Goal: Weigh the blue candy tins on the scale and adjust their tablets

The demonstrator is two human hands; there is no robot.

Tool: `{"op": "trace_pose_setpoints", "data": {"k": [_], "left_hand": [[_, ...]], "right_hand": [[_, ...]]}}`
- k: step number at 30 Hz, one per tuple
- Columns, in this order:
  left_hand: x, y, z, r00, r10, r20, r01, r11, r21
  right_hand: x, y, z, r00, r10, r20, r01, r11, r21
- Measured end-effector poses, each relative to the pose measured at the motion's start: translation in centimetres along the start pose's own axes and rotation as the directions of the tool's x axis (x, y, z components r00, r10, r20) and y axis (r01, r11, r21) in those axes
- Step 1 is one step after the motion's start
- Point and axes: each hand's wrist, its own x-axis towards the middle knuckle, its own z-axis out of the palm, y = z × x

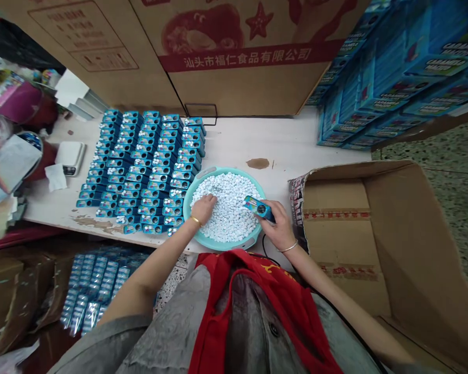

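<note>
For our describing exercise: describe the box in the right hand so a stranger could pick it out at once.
On the table, find the round turquoise basin of white pieces. Over its right side, the right hand holds a small blue box. Unlike the boxes in rows left of the basin, this one is held alone.

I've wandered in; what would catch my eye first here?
Probably the turquoise basin of white pellets in the middle, with the left hand in it and the right hand holding a small blue box over its right rim. Then rows of blue boxes at left and an open carton at right.
</note>
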Motion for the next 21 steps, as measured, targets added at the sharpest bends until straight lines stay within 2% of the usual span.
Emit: {"op": "trace_pose_setpoints", "data": {"k": [3, 5, 9, 12, 16, 19, 21], "left_hand": [[0.5, 1.8, 2.1, 0.999, 0.052, 0.006, -0.051, 0.992, -0.118], [0.4, 2.5, 2.9, 0.996, 0.090, 0.003, -0.087, 0.975, -0.202], [-0.6, 2.3, 2.5, 0.987, 0.158, -0.032, -0.159, 0.925, -0.344], [-2.3, 1.6, 0.4, 0.978, 0.192, -0.080, -0.208, 0.890, -0.406], [-4.6, 0.9, -4.4, 0.958, 0.248, -0.141, -0.285, 0.852, -0.438], [-5.7, 1.5, -8.5, 0.932, 0.326, -0.161, -0.363, 0.840, -0.403], [-6.0, 2.4, -10.9, 0.918, 0.381, -0.112, -0.396, 0.857, -0.330]], "right_hand": [[0.0, -0.1, -0.3, 0.999, 0.031, -0.032, -0.031, 1.000, -0.001], [0.0, -0.3, -0.4, 0.997, 0.059, -0.052, -0.059, 0.998, 0.003], [-0.1, -0.5, -0.8, 0.992, 0.098, -0.080, -0.098, 0.995, -0.002], [-0.1, -0.2, -1.2, 0.993, 0.078, -0.089, -0.081, 0.996, -0.034], [-0.1, 0.1, -1.1, 0.999, 0.005, -0.050, -0.010, 0.994, -0.108], [0.0, -0.2, -0.6, 0.999, -0.039, 0.000, 0.039, 0.992, -0.122], [0.1, -0.7, -0.1, 0.997, -0.066, 0.038, 0.071, 0.990, -0.126]]}}
